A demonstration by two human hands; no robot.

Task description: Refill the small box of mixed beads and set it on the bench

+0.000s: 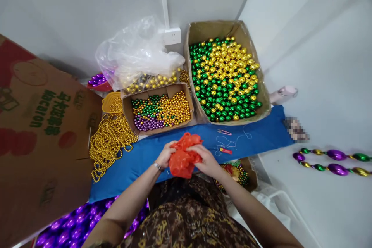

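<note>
A crumpled red plastic bag (186, 159) is bunched between my two hands, above the front edge of the blue cloth (130, 172). My left hand (165, 155), with a watch or bracelet at the wrist, grips its left side. On the right side, my right hand (206, 161) has its fingers closed over the bag. Whether anything is inside the bag cannot be seen. Just right of my hands lie pink thread snips (224, 132), a loose pale thread (236, 139) and a small red and yellow lighter-like item (226, 151).
Behind the cloth stand a small carton (158, 130) of green, purple and gold beads and a large box (266, 118) of green and gold balls. Gold bead strands (112, 143) are heaped at left, beside a tall cardboard box (49, 135). Purple balls (75, 226) sit low at left.
</note>
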